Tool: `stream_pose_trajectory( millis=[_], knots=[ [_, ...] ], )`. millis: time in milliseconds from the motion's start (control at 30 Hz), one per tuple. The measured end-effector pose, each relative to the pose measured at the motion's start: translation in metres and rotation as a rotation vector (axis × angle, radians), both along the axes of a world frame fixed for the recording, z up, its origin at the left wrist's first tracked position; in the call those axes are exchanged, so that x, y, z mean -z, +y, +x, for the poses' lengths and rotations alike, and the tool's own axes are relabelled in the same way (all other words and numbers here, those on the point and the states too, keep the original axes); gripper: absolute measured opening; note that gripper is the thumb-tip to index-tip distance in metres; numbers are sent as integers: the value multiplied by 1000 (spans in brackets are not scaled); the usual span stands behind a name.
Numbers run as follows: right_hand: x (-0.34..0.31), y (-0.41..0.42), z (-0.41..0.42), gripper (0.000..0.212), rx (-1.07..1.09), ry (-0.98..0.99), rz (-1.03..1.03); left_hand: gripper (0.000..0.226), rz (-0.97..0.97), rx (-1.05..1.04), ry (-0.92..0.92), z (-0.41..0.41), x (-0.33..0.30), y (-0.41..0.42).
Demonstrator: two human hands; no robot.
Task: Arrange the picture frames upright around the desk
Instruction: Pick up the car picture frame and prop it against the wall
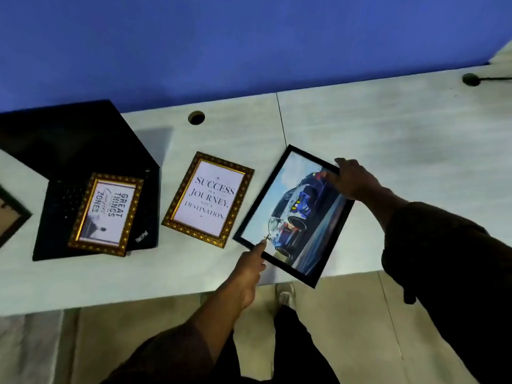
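A black-framed car picture (293, 214) sits at the desk's front edge, tilted, its near corner past the edge. My left hand (249, 270) grips its near-left edge. My right hand (352, 181) holds its far-right corner. A gold frame reading "Success is a journey" (207, 199) lies flat to the left. Another gold frame reading "Great things" (106, 213) lies flat on a black laptop (69, 151). A dark frame (11, 214) is cut off at the left edge.
The pale desk (388, 128) runs against a blue partition (249, 37). Two cable holes (196, 117) (471, 79) are at the back, the right one with a cable. My shoe (285, 293) and floor show below the desk edge.
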State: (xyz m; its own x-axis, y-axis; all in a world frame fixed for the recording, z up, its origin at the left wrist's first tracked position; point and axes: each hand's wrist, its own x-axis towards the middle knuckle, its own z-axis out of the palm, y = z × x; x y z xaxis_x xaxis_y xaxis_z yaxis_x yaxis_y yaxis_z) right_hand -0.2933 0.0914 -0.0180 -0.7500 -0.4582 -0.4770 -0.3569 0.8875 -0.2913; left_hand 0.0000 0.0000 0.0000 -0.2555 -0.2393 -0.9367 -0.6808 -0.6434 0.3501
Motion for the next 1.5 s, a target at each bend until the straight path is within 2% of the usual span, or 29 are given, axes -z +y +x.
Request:
stream_pose_trajectory(
  millis=[133,300,433,700,933,1067,1167,1267,1500],
  knots=[
    [10,7,-2,69,-34,22,60,62,67,-179,19,-12,-3,15],
    [14,7,0,76,-37,55,94,42,99,-343,35,-16,-4,21],
    [11,19,0,79,34,31,113,26,122,-398,47,-11,-1,28],
    [-25,34,21,73,68,58,-9,55,76,-400,112,21,-18,49],
    [-81,2,93,68,-16,137,-185,67,-117,-482,209,93,-51,21],
    [-106,-24,143,66,-65,131,-247,59,-228,-540,269,139,-77,-12],
    [-132,-61,204,65,-154,134,-325,56,-381,-595,324,204,-100,-45],
    [-148,-85,236,65,-172,152,-357,66,-474,-562,335,239,-117,-69],
    [-209,-192,349,68,-377,206,-615,88,-756,-655,430,360,-187,-151]
  ],
)
